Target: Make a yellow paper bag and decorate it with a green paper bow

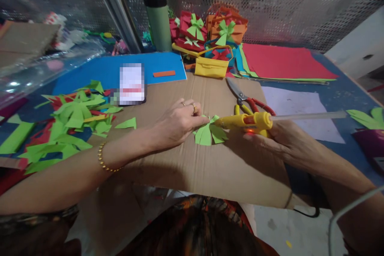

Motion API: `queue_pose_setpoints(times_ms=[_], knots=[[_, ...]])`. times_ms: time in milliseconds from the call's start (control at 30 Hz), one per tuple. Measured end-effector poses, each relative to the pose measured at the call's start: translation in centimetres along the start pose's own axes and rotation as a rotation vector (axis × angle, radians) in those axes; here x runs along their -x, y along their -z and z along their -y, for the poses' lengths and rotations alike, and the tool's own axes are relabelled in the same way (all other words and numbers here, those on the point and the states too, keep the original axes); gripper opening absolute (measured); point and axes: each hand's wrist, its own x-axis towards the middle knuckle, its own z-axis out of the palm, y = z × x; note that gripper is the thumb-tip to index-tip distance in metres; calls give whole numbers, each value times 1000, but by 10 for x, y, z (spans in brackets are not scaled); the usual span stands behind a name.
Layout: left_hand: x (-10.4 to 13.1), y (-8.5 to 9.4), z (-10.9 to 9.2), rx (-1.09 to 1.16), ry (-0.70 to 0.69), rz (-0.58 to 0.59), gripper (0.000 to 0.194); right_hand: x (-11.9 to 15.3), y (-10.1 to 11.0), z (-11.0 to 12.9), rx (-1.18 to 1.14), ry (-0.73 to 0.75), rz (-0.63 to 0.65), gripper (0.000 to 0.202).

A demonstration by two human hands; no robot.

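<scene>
A light-green paper bow [205,134] lies on the brown cardboard sheet [192,168]. My left hand [180,122] presses on it from the left, index finger stretched onto its centre and the other fingers curled. Wrapped round the handle of a yellow glue gun [240,121], my right hand [279,140] is closed at the right. The gun's nozzle points left at the bow's middle; I cannot tell whether it touches. A clear glue stick [309,116] sticks out of its back, and a small orange-red light glows on its handle.
Red-handled shears [244,96] lie just behind the gun. Green paper cut-outs [72,116] heap at the left. Behind are a yellow paper bag [211,67], a green flask [158,22] and red paper sheets [288,62]. A grey cable [333,224] runs by my right forearm.
</scene>
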Motion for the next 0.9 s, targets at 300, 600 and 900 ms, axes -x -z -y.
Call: queue_pose_setpoints(times_ms=[300, 600, 900], knots=[[-1, 0, 3, 2, -26, 33, 33, 2, 0, -9, -32, 20, 23, 40], [-1, 0, 2, -19, -16, 47, 30, 5, 0, -11, -51, -19, -19, 47], [0, -3, 4, -10, -28, 15, 27, 3, -2, -10, 18, -53, 19, 53]])
